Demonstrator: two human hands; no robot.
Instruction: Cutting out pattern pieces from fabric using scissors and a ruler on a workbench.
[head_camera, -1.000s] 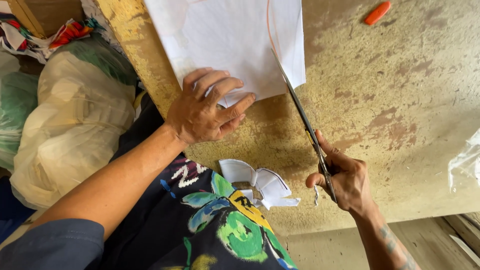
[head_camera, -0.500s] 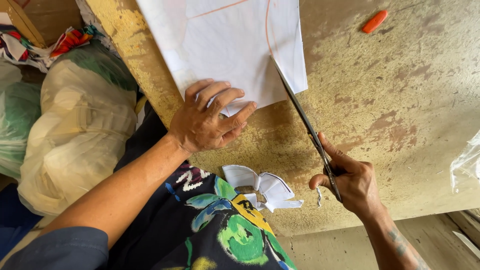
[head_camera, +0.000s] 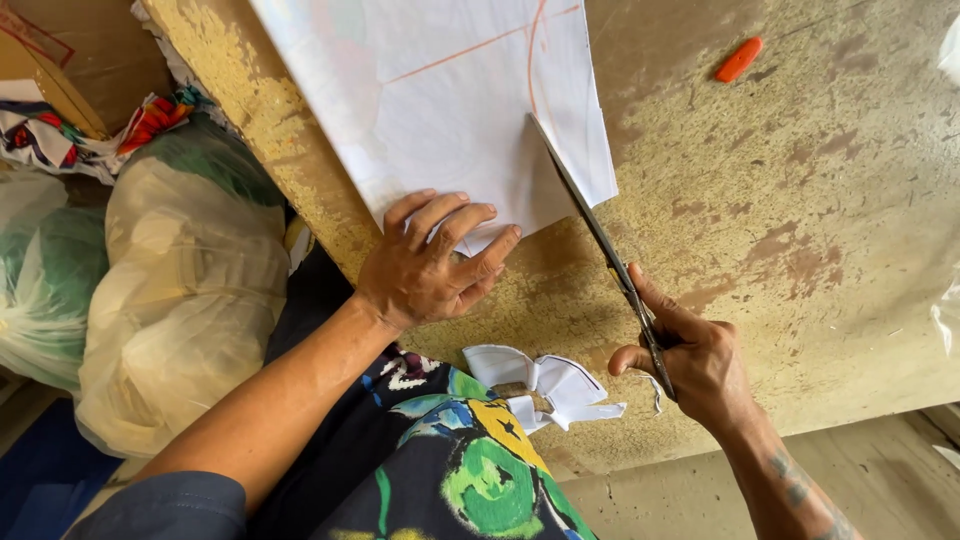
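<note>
A large white paper sheet (head_camera: 450, 110) with orange drawn lines lies on a worn, paint-stained wooden table (head_camera: 800, 220). My left hand (head_camera: 430, 265) presses flat on the sheet's near edge. My right hand (head_camera: 690, 360) grips long scissors (head_camera: 595, 235) by the handles. The blades point away from me and are inside a cut in the sheet, beside a curved orange line. White paper offcuts (head_camera: 545, 385) lie on the table near my body, between my two arms.
An orange marker (head_camera: 738, 59) lies at the table's far right. Stuffed plastic bags (head_camera: 180, 290) and folded cloth (head_camera: 60, 130) sit left of the table. Clear plastic (head_camera: 945, 310) shows at the right edge. My patterned clothing (head_camera: 460, 470) is below.
The scissors have advanced further along the cut into the sheet. My left hand has stayed pressed on the paper, and the view has shifted slightly.
</note>
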